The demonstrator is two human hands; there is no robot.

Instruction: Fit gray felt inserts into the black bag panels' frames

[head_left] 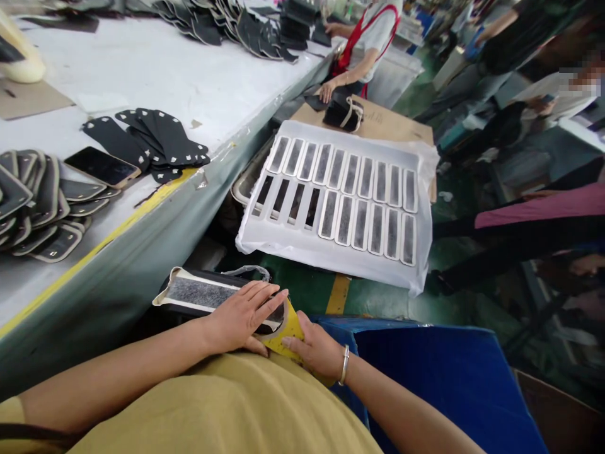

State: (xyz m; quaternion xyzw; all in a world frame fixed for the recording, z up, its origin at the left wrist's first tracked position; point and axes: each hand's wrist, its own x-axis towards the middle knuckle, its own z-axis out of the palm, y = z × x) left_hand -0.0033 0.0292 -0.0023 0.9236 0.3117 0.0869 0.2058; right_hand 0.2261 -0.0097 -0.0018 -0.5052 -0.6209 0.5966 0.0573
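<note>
A long black piece topped by a grey strip with a white border (201,294) lies across in front of my body. My left hand (248,310) rests flat over its right part, fingers stretched out and thumb toward me. At the right end is a curved yellow piece (287,331); my right hand (319,345) is closed on its outer side, with the thumb on top. What supports the black piece is hidden. Beyond, a white perforated tray (293,233) bears two rows of white-edged grey strips (350,173), and several slots at its left show dark gaps.
On the white table (155,57) at left lie stacked dark panels (40,195), a phone (101,167) and fanned black pieces (155,139). A blue bin (439,372) stands at right. A co-worker's hand (327,90) is near a black bundle (344,113) on cardboard.
</note>
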